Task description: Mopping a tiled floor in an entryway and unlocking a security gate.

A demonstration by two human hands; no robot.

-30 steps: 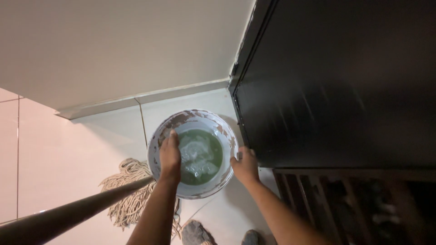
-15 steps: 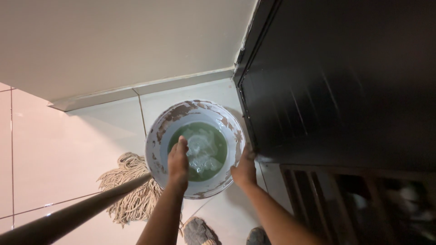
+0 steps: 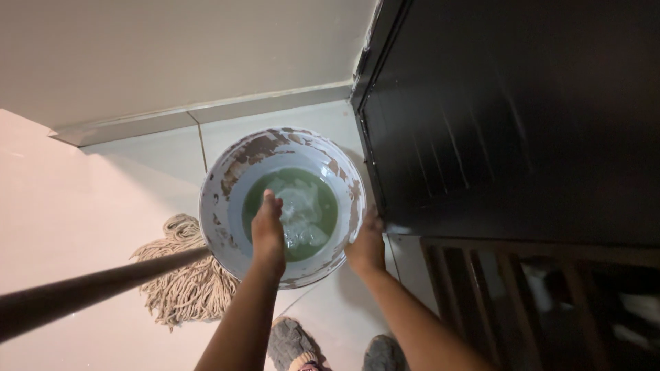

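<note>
The left hand reaches over the near rim of the bucket, fingers together and pointing to 12 o'clock above the green water with its white foam. The right hand is closed on the bucket's rim at about 4 o'clock. The bucket stands on the floor, with the mop at its 8 o'clock.

Bucket on the floor in a corner, between mop and cabinet.

The bucket stands before the wall, with the cabinet close on its right and the mop head lying left of it, partly behind its side. Water sits in the bucket. The left hand reaches in over the near rim; the right hand is on the right rim. Two feet are below.
</note>
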